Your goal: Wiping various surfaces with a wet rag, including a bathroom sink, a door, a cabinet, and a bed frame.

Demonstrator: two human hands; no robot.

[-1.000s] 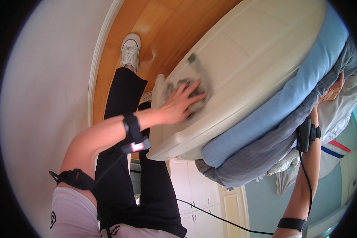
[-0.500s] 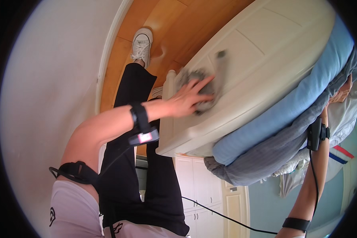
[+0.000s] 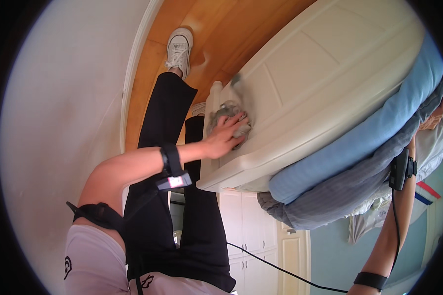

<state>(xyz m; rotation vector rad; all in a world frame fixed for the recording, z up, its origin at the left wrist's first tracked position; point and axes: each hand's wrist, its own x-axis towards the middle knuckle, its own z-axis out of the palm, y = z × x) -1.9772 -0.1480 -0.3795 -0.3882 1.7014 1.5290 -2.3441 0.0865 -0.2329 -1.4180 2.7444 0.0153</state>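
My left hand (image 3: 225, 136) is pressed over a crumpled grey cloth (image 3: 241, 129), fingers curled on it. The cloth lies against the cream bed-end panel (image 3: 305, 83), near its left corner post. One loose end of the cloth, blurred, trails up the panel beyond my fingers. At the far right, my right hand (image 3: 432, 119) leans on the bedding, beside a grey quilt (image 3: 330, 189). Its fingers look extended, with nothing held, though they are small and partly shaded. A light blue mattress edge (image 3: 359, 140) runs between the panel and the quilt.
A pale wall (image 3: 69, 108) rises on the left, with a strip of wooden floor (image 3: 211, 42) beside the bed. My white shoe (image 3: 180, 49) stands on that floor. White cupboards (image 3: 246, 226) and a black cable (image 3: 280, 269) show at the bottom.
My left hand has shifted left and slightly down along the panel with the cloth, toward the corner post. The right hand remains on the bedding.
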